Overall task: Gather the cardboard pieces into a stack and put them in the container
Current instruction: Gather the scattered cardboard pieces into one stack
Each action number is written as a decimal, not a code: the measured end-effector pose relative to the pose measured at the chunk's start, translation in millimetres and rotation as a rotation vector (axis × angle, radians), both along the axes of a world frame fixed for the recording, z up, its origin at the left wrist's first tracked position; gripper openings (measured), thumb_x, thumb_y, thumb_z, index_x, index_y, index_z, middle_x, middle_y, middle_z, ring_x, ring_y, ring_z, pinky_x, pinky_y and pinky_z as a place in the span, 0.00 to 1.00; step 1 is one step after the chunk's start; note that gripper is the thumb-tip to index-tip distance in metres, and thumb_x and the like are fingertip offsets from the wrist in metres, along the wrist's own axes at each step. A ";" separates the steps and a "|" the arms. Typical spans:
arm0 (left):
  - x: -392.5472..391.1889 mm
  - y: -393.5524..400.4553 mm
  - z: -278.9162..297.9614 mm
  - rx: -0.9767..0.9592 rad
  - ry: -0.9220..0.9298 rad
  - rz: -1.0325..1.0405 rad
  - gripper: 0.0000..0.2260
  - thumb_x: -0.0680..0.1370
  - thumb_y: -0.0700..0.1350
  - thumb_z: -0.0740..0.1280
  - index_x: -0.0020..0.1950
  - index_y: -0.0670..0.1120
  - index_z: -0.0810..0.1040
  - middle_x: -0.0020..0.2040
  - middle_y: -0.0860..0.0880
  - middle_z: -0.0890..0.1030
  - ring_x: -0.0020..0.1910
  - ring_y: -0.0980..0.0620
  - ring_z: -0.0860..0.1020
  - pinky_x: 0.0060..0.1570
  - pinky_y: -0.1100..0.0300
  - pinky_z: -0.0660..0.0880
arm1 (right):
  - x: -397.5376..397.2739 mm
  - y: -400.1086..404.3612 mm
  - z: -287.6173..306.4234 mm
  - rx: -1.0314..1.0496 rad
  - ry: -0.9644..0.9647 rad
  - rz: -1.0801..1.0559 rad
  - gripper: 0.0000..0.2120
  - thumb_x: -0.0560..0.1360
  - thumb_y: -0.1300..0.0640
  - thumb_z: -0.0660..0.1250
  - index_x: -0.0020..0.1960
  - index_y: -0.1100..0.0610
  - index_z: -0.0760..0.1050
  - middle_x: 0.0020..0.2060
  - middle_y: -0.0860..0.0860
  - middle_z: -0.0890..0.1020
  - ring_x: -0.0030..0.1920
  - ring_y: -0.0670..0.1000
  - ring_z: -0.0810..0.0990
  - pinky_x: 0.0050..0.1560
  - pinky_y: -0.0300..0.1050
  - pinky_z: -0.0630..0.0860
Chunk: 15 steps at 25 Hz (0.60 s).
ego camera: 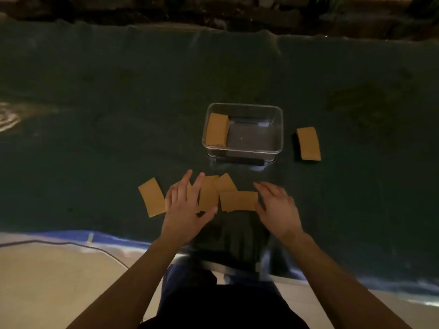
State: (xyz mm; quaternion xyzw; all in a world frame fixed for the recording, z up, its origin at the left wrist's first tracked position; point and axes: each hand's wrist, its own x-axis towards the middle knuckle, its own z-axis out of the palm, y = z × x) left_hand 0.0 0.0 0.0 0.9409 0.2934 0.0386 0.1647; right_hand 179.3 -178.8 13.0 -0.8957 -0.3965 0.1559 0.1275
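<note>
Both hands open and flat, left hand (183,205) and right hand (276,207) bracketing loose cardboard pieces (238,200) on the desk before the container (278,129); pieces likely light, stiff, best pinched by edges.

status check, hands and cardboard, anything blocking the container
Left hand and right hand open, flat on loose cardboard pieces. One stack in container, another stack outside to its right. Nothing blocking.
</note>
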 end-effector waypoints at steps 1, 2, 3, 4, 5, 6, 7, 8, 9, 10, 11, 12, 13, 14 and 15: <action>3.5 -0.3 -3.3 -0.019 0.022 0.012 0.39 0.74 0.68 0.60 0.79 0.55 0.50 0.78 0.44 0.58 0.71 0.40 0.66 0.69 0.37 0.63 | 2.5 3.9 -3.9 -0.008 0.004 0.041 0.26 0.77 0.54 0.64 0.74 0.51 0.66 0.70 0.50 0.71 0.68 0.53 0.68 0.64 0.53 0.69; 6.6 0.1 -7.8 -0.021 0.023 0.038 0.38 0.74 0.68 0.60 0.79 0.55 0.50 0.78 0.44 0.59 0.70 0.40 0.66 0.69 0.37 0.63 | 4.5 7.9 -7.9 -0.014 0.020 0.066 0.26 0.77 0.54 0.65 0.74 0.51 0.66 0.70 0.49 0.72 0.68 0.53 0.69 0.63 0.53 0.69; 8.2 -0.2 -13.1 -0.024 0.041 0.055 0.38 0.73 0.67 0.61 0.78 0.55 0.51 0.77 0.44 0.60 0.70 0.40 0.67 0.69 0.37 0.63 | 6.7 11.4 -15.8 -0.028 0.022 0.091 0.26 0.77 0.54 0.65 0.74 0.51 0.66 0.69 0.49 0.72 0.68 0.53 0.69 0.63 0.52 0.69; 9.4 -0.3 -18.8 -0.036 0.065 0.057 0.38 0.73 0.67 0.62 0.78 0.55 0.52 0.77 0.44 0.61 0.69 0.40 0.67 0.69 0.37 0.63 | 7.7 15.1 -20.5 -0.061 0.048 0.111 0.26 0.76 0.55 0.65 0.74 0.51 0.66 0.69 0.49 0.72 0.68 0.53 0.69 0.63 0.53 0.69; 12.2 -0.1 -25.0 -0.038 0.071 0.055 0.38 0.73 0.66 0.63 0.78 0.54 0.53 0.76 0.44 0.62 0.68 0.40 0.68 0.69 0.37 0.63 | 10.2 19.4 -28.1 -0.098 0.056 0.122 0.26 0.76 0.55 0.64 0.74 0.51 0.65 0.70 0.49 0.71 0.68 0.53 0.69 0.62 0.53 0.69; 13.9 -1.0 -29.5 -0.040 0.074 0.044 0.37 0.73 0.66 0.63 0.77 0.54 0.54 0.76 0.44 0.63 0.68 0.40 0.69 0.69 0.37 0.63 | 11.8 23.6 -34.5 -0.140 0.068 0.131 0.27 0.76 0.55 0.65 0.75 0.50 0.64 0.70 0.49 0.71 0.68 0.54 0.68 0.63 0.53 0.68; 14.6 0.5 -33.8 -0.049 0.080 0.040 0.37 0.73 0.65 0.64 0.77 0.55 0.53 0.75 0.44 0.63 0.68 0.40 0.69 0.69 0.37 0.62 | 13.4 29.5 -42.1 -0.184 0.070 0.141 0.28 0.76 0.54 0.65 0.75 0.50 0.63 0.71 0.50 0.70 0.68 0.54 0.68 0.63 0.53 0.68; 13.9 3.6 -38.1 -0.073 0.089 0.037 0.37 0.73 0.65 0.65 0.77 0.55 0.53 0.75 0.45 0.63 0.68 0.40 0.68 0.69 0.37 0.61 | 13.8 36.6 -46.5 -0.231 0.083 0.147 0.29 0.76 0.52 0.65 0.76 0.50 0.62 0.71 0.50 0.69 0.69 0.54 0.67 0.64 0.54 0.67; 13.1 4.9 -40.8 -0.092 0.108 0.037 0.37 0.73 0.65 0.65 0.77 0.56 0.52 0.75 0.45 0.63 0.69 0.40 0.67 0.70 0.38 0.60 | 12.7 42.7 -51.7 -0.268 0.083 0.158 0.30 0.76 0.49 0.66 0.76 0.49 0.61 0.71 0.51 0.69 0.69 0.55 0.67 0.64 0.55 0.67; 10.3 7.2 -43.5 -0.107 0.128 0.034 0.37 0.74 0.65 0.65 0.77 0.56 0.52 0.76 0.45 0.62 0.69 0.40 0.67 0.70 0.38 0.60 | 10.2 49.8 -55.2 -0.306 0.081 0.168 0.31 0.75 0.46 0.67 0.75 0.49 0.61 0.70 0.52 0.69 0.68 0.56 0.67 0.64 0.56 0.67; 7.4 8.8 -45.4 -0.116 0.139 0.030 0.37 0.74 0.65 0.64 0.78 0.56 0.53 0.76 0.45 0.62 0.70 0.41 0.66 0.71 0.38 0.60 | 7.7 54.2 -59.3 -0.328 0.070 0.167 0.32 0.74 0.45 0.68 0.74 0.49 0.62 0.69 0.53 0.68 0.67 0.57 0.68 0.63 0.57 0.67; 4.3 11.3 -48.1 -0.120 0.142 0.026 0.36 0.75 0.65 0.63 0.78 0.55 0.54 0.76 0.45 0.62 0.70 0.41 0.66 0.71 0.38 0.60 | 5.2 57.7 -62.3 -0.342 0.061 0.158 0.31 0.74 0.44 0.69 0.74 0.49 0.63 0.68 0.53 0.69 0.67 0.57 0.68 0.63 0.57 0.68; 2.0 15.2 -49.6 -0.126 0.150 0.026 0.36 0.75 0.65 0.62 0.78 0.55 0.55 0.76 0.45 0.62 0.70 0.41 0.66 0.71 0.38 0.60 | 4.2 59.9 -65.3 -0.342 0.053 0.139 0.31 0.73 0.44 0.69 0.72 0.49 0.65 0.67 0.53 0.69 0.66 0.57 0.68 0.63 0.57 0.68; 1.0 18.6 -50.9 -0.135 0.161 0.028 0.36 0.74 0.65 0.62 0.78 0.54 0.55 0.76 0.45 0.62 0.70 0.41 0.66 0.71 0.38 0.60 | 4.4 60.4 -66.9 -0.336 0.052 0.116 0.30 0.72 0.44 0.70 0.71 0.49 0.66 0.66 0.53 0.70 0.65 0.56 0.68 0.63 0.57 0.68; 0.5 21.7 -52.1 -0.143 0.173 0.028 0.36 0.74 0.66 0.61 0.78 0.55 0.54 0.76 0.45 0.62 0.71 0.41 0.66 0.71 0.38 0.60 | 5.3 60.9 -68.1 -0.326 0.048 0.092 0.29 0.72 0.43 0.71 0.69 0.49 0.68 0.65 0.53 0.71 0.64 0.56 0.68 0.63 0.57 0.68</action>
